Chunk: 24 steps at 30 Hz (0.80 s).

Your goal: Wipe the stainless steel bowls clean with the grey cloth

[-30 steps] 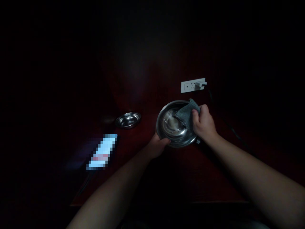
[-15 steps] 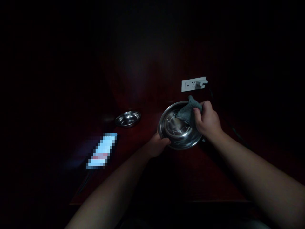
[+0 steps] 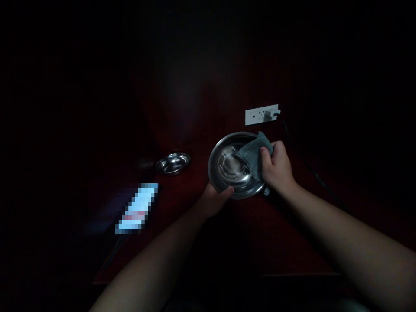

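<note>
A shiny steel bowl [image 3: 232,167] is held up and tilted toward me above the dark red table. My left hand [image 3: 216,200] is closed on its lower left rim, thumb over the edge, the other fingers hidden behind. In my right hand [image 3: 277,167] a grey-green cloth [image 3: 253,155] is pinched at the bowl's right side. The cloth folds over the right rim and hangs into the inside, while a corner of it shows below the rim.
A smaller steel bowl [image 3: 173,164] rests on the table [image 3: 182,195] at left. Nearer me lies a lit, pixelated phone [image 3: 138,210] with a cable. A white wall socket [image 3: 256,115] holds a charger plug [image 3: 272,112], its dark cord running down the right. The surroundings are very dark.
The steel bowl has shifted slightly left and up and turned a little in my left hand. More of the cloth now lies spread over its right rim, with my right hand slightly farther left.
</note>
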Each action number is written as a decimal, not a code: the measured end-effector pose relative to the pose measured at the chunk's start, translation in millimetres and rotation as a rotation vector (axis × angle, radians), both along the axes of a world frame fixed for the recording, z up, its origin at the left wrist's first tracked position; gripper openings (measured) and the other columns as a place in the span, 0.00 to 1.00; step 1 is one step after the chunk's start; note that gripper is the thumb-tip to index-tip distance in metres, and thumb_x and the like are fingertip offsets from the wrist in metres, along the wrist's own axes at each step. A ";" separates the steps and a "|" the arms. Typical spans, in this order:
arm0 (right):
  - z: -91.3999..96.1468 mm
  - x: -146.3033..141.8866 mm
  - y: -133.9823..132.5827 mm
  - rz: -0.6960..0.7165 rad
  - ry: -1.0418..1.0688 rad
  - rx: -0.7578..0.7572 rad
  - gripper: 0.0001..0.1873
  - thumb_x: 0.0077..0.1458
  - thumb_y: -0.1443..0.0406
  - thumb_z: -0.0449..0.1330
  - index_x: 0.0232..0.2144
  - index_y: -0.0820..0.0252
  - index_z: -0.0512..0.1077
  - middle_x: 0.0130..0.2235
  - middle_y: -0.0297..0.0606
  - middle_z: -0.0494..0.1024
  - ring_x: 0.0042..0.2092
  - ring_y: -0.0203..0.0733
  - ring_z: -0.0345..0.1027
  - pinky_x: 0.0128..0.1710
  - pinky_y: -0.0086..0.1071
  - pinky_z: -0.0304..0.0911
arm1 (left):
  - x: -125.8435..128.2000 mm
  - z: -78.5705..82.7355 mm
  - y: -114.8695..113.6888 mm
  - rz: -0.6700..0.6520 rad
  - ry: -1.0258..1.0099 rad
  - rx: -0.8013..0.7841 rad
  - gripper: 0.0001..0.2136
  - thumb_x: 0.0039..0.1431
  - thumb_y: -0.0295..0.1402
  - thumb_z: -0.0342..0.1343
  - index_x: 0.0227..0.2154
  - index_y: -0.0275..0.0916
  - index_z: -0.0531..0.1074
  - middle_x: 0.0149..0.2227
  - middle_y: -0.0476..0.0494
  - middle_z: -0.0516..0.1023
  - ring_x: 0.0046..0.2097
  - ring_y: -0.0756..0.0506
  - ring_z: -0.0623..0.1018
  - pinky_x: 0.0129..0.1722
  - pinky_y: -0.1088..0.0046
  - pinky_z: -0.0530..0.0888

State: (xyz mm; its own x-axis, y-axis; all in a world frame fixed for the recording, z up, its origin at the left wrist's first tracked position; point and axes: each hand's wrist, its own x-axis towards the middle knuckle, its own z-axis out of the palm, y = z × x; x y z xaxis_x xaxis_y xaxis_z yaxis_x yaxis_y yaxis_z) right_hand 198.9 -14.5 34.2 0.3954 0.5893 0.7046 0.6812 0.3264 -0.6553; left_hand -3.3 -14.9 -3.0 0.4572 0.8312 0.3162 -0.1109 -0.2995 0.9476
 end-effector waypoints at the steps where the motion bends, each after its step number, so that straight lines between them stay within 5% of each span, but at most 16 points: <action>1: 0.2 0.0 -0.6 -0.004 -0.013 0.006 0.09 0.56 0.57 0.50 0.31 0.54 0.55 0.27 0.32 0.62 0.27 0.39 0.57 0.27 0.34 0.53 | -0.6 0.3 0.5 0.004 0.004 -0.028 0.23 0.50 0.36 0.61 0.50 0.36 0.69 0.50 0.37 0.75 0.54 0.38 0.71 0.58 0.56 0.63; 24: 6.2 4.5 -6.1 -0.022 -0.206 0.003 0.08 0.55 0.58 0.49 0.34 0.55 0.58 0.27 0.36 0.67 0.27 0.43 0.62 0.26 0.35 0.52 | -7.8 9.7 1.6 -0.040 0.007 -0.109 0.21 0.47 0.29 0.60 0.47 0.38 0.71 0.50 0.40 0.76 0.53 0.37 0.73 0.56 0.57 0.66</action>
